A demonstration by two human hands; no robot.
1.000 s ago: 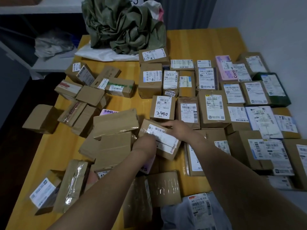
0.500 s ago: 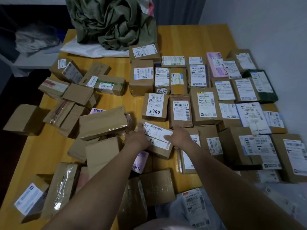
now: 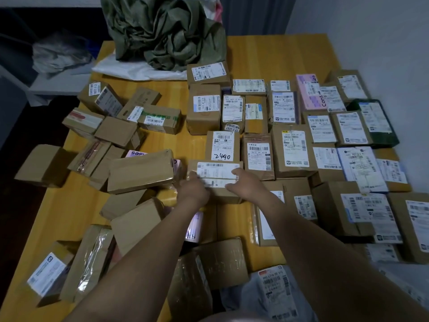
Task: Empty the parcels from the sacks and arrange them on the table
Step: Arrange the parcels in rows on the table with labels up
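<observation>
handwritten "2490" on the label of a brown box [image 3: 222,148]; "cont" on a pink parcel [image 3: 310,96]; "ses" on a second pink parcel [image 3: 137,153].

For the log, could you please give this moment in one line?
left hand: holds box; right hand: holds same box; label up

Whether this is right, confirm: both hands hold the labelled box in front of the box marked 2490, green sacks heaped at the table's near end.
Wrong end: the head view shows the green sacks heaped at the table's far end. The left hand and right hand do hold the labelled box in front of the box marked 2490.
</observation>
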